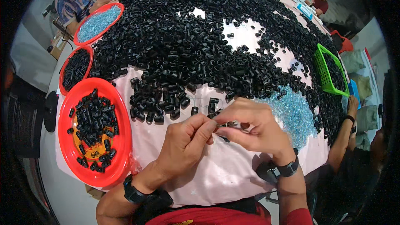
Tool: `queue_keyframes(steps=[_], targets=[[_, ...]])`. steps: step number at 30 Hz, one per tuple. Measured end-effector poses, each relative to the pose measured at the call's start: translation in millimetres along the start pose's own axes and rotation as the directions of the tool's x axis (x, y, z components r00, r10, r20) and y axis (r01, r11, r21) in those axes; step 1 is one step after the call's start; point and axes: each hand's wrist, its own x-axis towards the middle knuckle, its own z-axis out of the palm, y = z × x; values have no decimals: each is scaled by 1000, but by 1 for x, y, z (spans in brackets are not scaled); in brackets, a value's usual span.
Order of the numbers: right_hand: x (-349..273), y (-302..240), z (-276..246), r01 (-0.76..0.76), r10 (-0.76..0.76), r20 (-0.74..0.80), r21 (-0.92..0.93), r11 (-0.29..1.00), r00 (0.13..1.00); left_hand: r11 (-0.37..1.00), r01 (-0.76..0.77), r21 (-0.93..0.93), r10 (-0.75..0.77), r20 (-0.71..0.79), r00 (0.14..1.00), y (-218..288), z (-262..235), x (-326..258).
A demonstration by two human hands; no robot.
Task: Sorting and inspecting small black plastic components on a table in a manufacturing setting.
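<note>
Head camera: wide fisheye at the person's head, facing forward and down
Tabletop (225, 183): seen from above its near edge
Left hand (185, 141), right hand (262, 129): close, near centre

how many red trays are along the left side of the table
3: the large nearest tray, the small middle tray behind it, and the farthest tray, which holds pale blue pieces. None there looks hidden.

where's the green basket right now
In the head view, the green basket stands at the right, beside the heap of black parts, farther out than the right hand.
</note>
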Motion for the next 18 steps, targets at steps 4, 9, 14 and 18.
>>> queue_keyframes(steps=[4,9,14,18], targets=[[1,-3,2,-5,4,-16,-40,999,1000,992,-26,125,23,21,1000,6,0,-1],[-6,4,-10,-330,330,13,2,944,944,722,-384,575,409,93,908,11,-1,1],[-5,5,-8,-402,403,-117,37,915,908,608,-331,722,392,90,916,16,-5,-1],[-4,7,-6,-297,295,-64,-21,955,953,716,-259,649,337,4,942,16,-5,-2]])
